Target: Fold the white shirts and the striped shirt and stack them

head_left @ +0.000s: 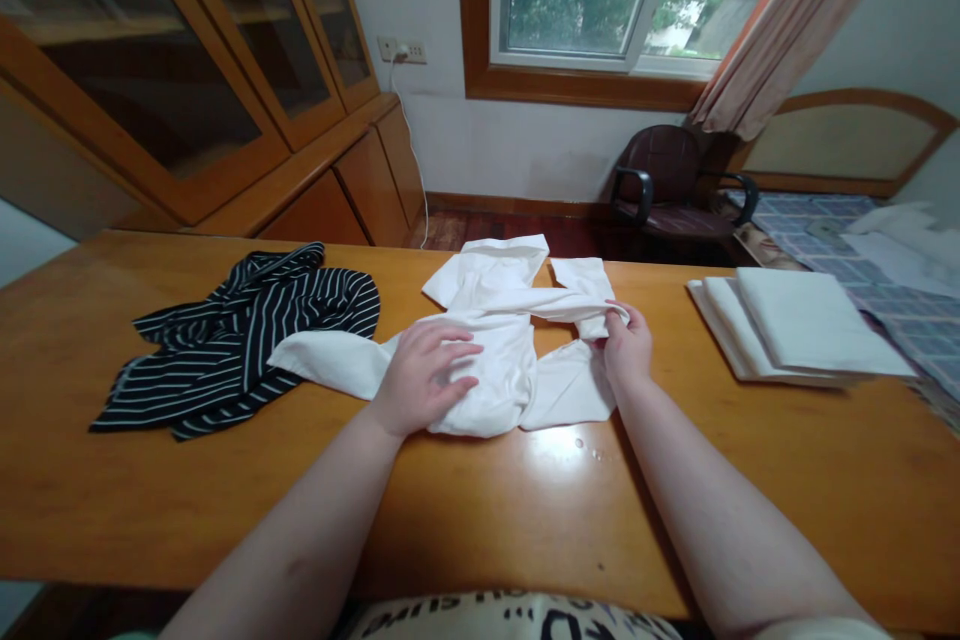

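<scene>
A crumpled white garment (487,400) lies in the middle of the wooden table. My left hand (424,375) rests on its left part, fingers spread apart. One sleeve-like piece sticks out to the left from under that hand. My right hand (628,345) pinches the end of another long white strip (555,304), which runs across the garment. White cloth parts (574,385) also lie beneath and beside the right hand; how they join the garment is hard to see.
A black garment with white stripes (247,340) lies bunched on the left of the table (465,510). Folded white cloths (817,320) are stacked on the right. Past the table are a cabinet (300,190), an office chair (667,180) and a bed (825,230).
</scene>
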{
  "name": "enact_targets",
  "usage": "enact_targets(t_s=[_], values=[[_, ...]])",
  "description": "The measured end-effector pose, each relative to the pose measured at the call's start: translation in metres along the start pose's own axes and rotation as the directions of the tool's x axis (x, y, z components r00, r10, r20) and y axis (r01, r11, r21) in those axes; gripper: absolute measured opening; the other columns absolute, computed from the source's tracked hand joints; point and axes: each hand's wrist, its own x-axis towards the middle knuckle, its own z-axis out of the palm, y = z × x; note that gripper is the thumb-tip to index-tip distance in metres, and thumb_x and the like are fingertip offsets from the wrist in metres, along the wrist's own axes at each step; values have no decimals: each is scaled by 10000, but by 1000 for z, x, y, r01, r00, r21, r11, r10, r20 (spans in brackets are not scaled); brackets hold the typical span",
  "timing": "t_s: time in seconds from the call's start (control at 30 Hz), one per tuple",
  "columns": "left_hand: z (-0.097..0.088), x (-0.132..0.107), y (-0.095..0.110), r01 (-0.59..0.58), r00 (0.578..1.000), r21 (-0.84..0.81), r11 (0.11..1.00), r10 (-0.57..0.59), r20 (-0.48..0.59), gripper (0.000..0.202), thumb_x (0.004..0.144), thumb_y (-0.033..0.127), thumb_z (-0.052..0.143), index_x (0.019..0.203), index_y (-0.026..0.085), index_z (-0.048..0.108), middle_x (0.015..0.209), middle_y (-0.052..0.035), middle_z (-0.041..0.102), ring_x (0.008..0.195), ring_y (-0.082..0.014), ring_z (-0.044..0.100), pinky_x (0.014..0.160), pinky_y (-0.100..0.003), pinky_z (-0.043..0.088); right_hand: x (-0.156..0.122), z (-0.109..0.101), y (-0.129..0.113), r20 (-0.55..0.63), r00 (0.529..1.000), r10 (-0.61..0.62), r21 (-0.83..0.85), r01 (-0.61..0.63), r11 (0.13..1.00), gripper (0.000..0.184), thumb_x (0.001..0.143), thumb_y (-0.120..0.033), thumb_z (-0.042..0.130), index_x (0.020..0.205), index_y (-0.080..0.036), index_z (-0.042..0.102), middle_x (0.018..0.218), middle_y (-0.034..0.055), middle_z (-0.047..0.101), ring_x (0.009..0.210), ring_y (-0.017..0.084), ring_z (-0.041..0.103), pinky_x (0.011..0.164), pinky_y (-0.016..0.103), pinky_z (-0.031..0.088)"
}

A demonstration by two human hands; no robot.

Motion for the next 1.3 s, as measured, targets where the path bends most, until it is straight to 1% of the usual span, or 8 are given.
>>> enact_targets(t_s=[0.37, 0.5, 0.67, 0.7, 0.77, 0.87, 1.0, 1.3], values=[[17, 5, 3, 103, 953, -75, 992, -77, 294, 93, 832, 248, 591, 764, 205, 636, 820, -10, 645, 820, -163, 588, 775, -306, 444, -2, 0, -4, 15, 1000, -17, -8, 17, 1000, 324, 710, -375, 598, 972, -186, 624, 798, 11, 573, 646, 133, 543, 471, 222, 472], [13, 2, -7, 252, 961, -88, 964, -239, 138, 109, 847, 266, 554, 773, 202, 602, 794, -8, 654, 788, -166, 606, 740, -296, 468, -2, 0, -3, 16, 1000, -8, 11, 8, 1000, 328, 705, -384, 608, 971, -193, 620, 812, 12, 573, 669, 145, 552, 481, 241, 488], [8, -3, -28, 599, 630, -237, 765, -633, -450, 215, 904, 332, 454, 992, 185, 584, 882, -33, 685, 751, -145, 644, 723, -288, 509, -2, 0, -3, 16, 1000, -5, 28, 4, 1000, 326, 704, -377, 606, 973, -193, 619, 816, 13, 576, 673, 147, 553, 490, 249, 492], [6, -3, -29, 587, 629, -209, 782, -603, -490, 233, 903, 335, 460, 1027, 187, 590, 929, -41, 687, 817, -153, 647, 781, -306, 506, -3, 0, -4, 17, 1000, -8, 23, 7, 1000, 327, 703, -375, 605, 973, -191, 619, 818, 15, 577, 676, 148, 554, 489, 247, 490], [5, -1, -26, 461, 783, -87, 883, -451, -427, 234, 888, 327, 498, 1038, 205, 629, 1012, -48, 679, 961, -172, 620, 899, -341, 467, -3, 0, -5, 14, 1000, -13, 10, 13, 1000, 329, 700, -375, 606, 970, -187, 619, 816, 17, 579, 674, 148, 555, 484, 240, 482], [8, 2, -11, 115, 993, -38, 993, -115, -3, 199, 818, 354, 618, 974, 254, 690, 1041, -35, 672, 1009, -194, 591, 942, -363, 432, -4, 1, -7, 15, 1000, -10, 2, 10, 1000, 331, 701, -375, 601, 971, -185, 616, 813, 15, 581, 673, 144, 555, 484, 230, 476], [20, 4, 4, 50, 953, -45, 998, -34, 300, 139, 747, 344, 700, 862, 267, 711, 1073, -29, 655, 1033, -222, 570, 931, -397, 420, -4, 0, -6, 17, 1000, -13, 1, 13, 1000, 330, 703, -374, 595, 974, -187, 617, 836, 19, 583, 698, 149, 559, 494, 233, 486], [20, 3, -6, 308, 950, -128, 943, -297, 94, 151, 871, 260, 526, 822, 196, 654, 903, -31, 695, 898, -180, 617, 844, -331, 479, -6, 4, -5, 101, 995, 11, 179, -29, 983, 406, 682, -369, 636, 1056, -218, 586, 947, 27, 622, 764, 159, 598, 606, 283, 521]])
